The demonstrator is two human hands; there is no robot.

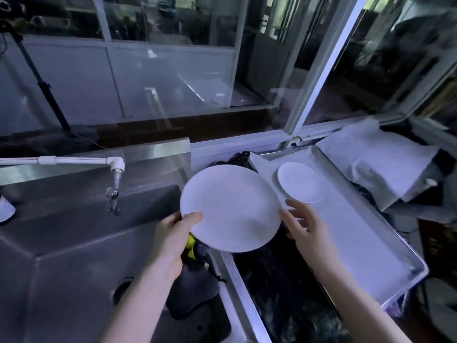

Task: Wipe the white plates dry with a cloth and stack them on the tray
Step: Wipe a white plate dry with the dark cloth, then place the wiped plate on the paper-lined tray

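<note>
Left hand [173, 233] gripping large plate [230, 206] by its lower-left rim, right hand [304, 226] empty, fingers spread beside its right edge, small plate [300, 181] on tray [366, 238] further right

**Materials and finishes at the sink**

The large plate [230, 209] and the small plate [300, 181] are white and smooth, ceramic in look, with a soft sheen. The tray [351, 243] is bright sheet metal at its rim and has a pale, matt floor. The sink [61, 243] is brushed steel, dull grey. The pipe [74, 160] is white plastic, and its tap [113, 191] is polished metal. The dark cloth [193, 288] and the white cloth [376, 164] are matt fabric. The window glass [173, 82] is glossy and reflective.
</note>
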